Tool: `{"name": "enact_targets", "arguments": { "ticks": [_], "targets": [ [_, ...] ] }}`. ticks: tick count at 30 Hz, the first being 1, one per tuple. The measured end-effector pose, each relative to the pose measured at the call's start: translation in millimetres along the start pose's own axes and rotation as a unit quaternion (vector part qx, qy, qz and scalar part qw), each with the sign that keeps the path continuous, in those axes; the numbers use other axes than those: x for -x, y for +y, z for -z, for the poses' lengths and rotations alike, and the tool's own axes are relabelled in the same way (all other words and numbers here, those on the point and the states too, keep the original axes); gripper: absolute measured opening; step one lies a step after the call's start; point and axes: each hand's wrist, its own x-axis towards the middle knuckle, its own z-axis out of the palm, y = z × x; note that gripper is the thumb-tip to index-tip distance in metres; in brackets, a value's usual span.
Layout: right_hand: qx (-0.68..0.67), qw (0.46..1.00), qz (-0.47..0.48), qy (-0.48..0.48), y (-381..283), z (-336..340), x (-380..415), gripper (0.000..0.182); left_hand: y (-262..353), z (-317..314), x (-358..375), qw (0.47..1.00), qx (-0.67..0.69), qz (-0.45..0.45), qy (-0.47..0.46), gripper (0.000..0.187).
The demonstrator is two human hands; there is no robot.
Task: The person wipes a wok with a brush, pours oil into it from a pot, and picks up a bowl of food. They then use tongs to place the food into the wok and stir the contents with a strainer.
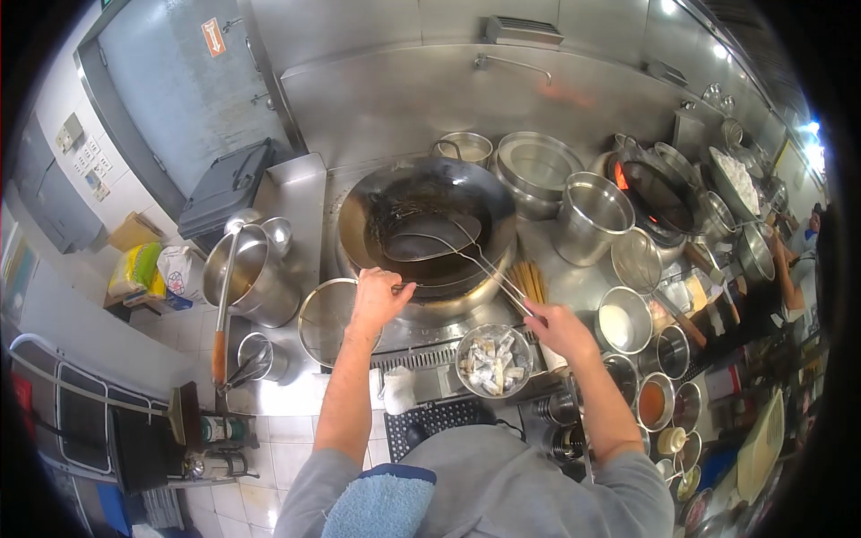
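A large dark wok [368,202] sits on the steel stove, with dark liquid low inside it. My right hand [563,330] is closed round the long wire handle of a skimmer [484,260], whose looped frame lies over the wok. At the wok's near rim is my left hand [381,300], fingers curled together; what they hold, if anything, is too small to name. Below my right hand stands a metal bowl of pale, greyish pieces [493,360]. A round strainer [314,323] rests left of my left hand.
A tall pot [260,287] with a wooden-handled ladle [220,345] stands at the left. Steel pots [594,220] and a second wok [659,197] are on the right, above several sauce containers [655,402]. A co-worker's arm [787,273] shows at the far right.
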Motion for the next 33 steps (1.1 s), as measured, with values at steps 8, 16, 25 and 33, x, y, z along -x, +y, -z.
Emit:
{"name": "enact_targets", "arguments": {
  "ticks": [8,16,25,33],
  "targets": [
    [0.055,0.998,0.008,0.017,1.3,36.6,23.8,0.037,0.1,3.3,0.4,1.000,-0.006,0.005,-0.021,0.032],
    [0.124,0.992,-0.002,0.022,-10.0,76.8,35.8,0.037,-1.6,7.1,0.4,0.999,0.003,-0.005,-0.047,0.028],
    [0.182,0.980,0.030,0.075,9.4,62.1,20.8,0.035,-3.2,8.0,1.3,0.998,0.015,-0.002,-0.058,0.029],
    [0.138,0.986,0.035,0.088,33.3,24.7,-15.3,0.034,-4.0,3.6,2.4,0.998,0.005,0.008,-0.066,0.029]
  ]
}}
